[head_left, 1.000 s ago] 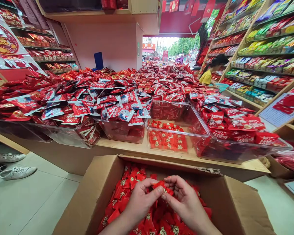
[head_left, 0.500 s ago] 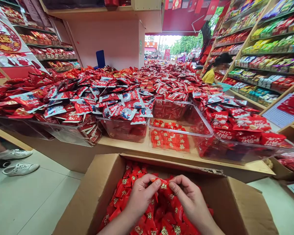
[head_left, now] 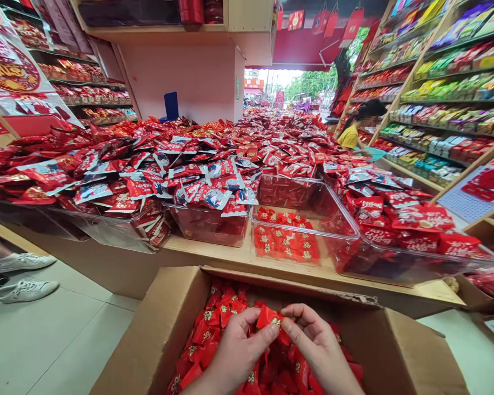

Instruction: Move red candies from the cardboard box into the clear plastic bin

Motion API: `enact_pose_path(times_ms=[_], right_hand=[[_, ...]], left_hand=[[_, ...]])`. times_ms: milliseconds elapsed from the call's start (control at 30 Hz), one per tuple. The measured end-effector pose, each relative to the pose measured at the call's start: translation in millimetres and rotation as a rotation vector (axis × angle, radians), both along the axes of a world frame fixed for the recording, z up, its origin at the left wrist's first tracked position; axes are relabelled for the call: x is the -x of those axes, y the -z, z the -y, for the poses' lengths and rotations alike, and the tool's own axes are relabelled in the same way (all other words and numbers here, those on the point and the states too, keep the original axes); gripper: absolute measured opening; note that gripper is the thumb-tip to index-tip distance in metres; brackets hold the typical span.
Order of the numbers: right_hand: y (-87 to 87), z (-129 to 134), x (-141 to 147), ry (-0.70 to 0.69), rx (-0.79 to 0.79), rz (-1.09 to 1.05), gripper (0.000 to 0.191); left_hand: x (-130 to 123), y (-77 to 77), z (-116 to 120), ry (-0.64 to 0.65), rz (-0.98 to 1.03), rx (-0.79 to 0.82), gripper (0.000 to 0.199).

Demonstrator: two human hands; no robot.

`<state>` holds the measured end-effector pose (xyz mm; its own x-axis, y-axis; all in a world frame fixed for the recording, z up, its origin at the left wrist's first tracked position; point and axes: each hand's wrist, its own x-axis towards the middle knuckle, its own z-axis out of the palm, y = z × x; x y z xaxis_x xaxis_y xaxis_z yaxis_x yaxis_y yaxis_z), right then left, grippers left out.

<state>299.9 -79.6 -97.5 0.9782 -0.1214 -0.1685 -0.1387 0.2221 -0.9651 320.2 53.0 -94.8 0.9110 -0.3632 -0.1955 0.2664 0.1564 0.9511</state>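
Observation:
Between my hands is a small red candy packet [head_left: 267, 316] with gold characters, held above an open cardboard box [head_left: 148, 329]. My left hand [head_left: 242, 343] pinches it from the left, thumb over its front. From the other side, my right hand [head_left: 310, 337] grips its right edge between thumb and fingers. Many similar red packets [head_left: 206, 334] fill the box below. Beyond the box, a clear plastic bin [head_left: 337, 233] on a wooden ledge holds flat rows of the same red packets [head_left: 288, 241].
Neighbouring clear bins [head_left: 206, 225] are heaped with red and white snack packets [head_left: 214, 181]. Stocked shelves [head_left: 456, 99] line the right side. A person in yellow [head_left: 349, 136] is at the right back. Another person's white shoes [head_left: 27, 291] stand on the tiled floor at left.
My left thumb has slid right across the packet's front, and the packet has tilted, its red upper corner now showing. The view has shifted slightly, with the scene lower in the frame.

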Motion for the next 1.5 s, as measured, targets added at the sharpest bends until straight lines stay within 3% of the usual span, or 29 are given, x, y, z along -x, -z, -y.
enact_pose_path(times_ms=[500,833,1500], right_hand=[[7.1,7.0,-0.2,-0.160,0.078,0.016,0.022],[9.1,5.8,0.3,-0.153,0.077,0.005,0.023],[12.9,6.7,0.5,-0.207,0.129,0.035,0.023]], left_hand=[[2.3,2.0,0.5,-0.040,-0.123,-0.044,0.027],[1.3,5.3,1.1,-0.031,-0.120,0.031,0.025],[0.9,8.1,2.1,-0.085,-0.117,-0.054,0.029]])
